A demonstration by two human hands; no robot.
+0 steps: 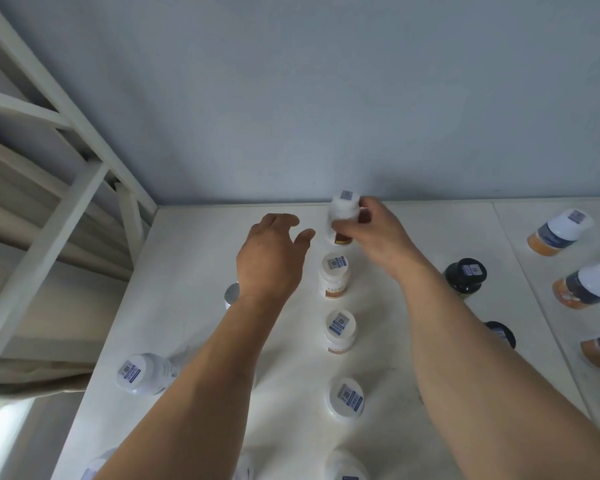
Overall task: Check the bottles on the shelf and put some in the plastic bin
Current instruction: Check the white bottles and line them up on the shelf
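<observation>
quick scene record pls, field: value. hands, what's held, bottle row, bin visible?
right hand: grips the rearmost white-capped bottle near the wall
left hand: open, fingers relaxed, holds nothing, left of that bottle
centre row: three more white-capped bottles stand on the shelf in line toward the camera
right side: dark-capped bottle, amber bottles with white caps
plastic bin: not in view

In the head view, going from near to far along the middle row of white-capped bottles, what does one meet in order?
Nearest white-capped bottle at the bottom edge → wide white cap with a blue code sticker → white bottle with an amber base → white labelled bottle → white-capped amber bottle gripped by the right hand.
</observation>
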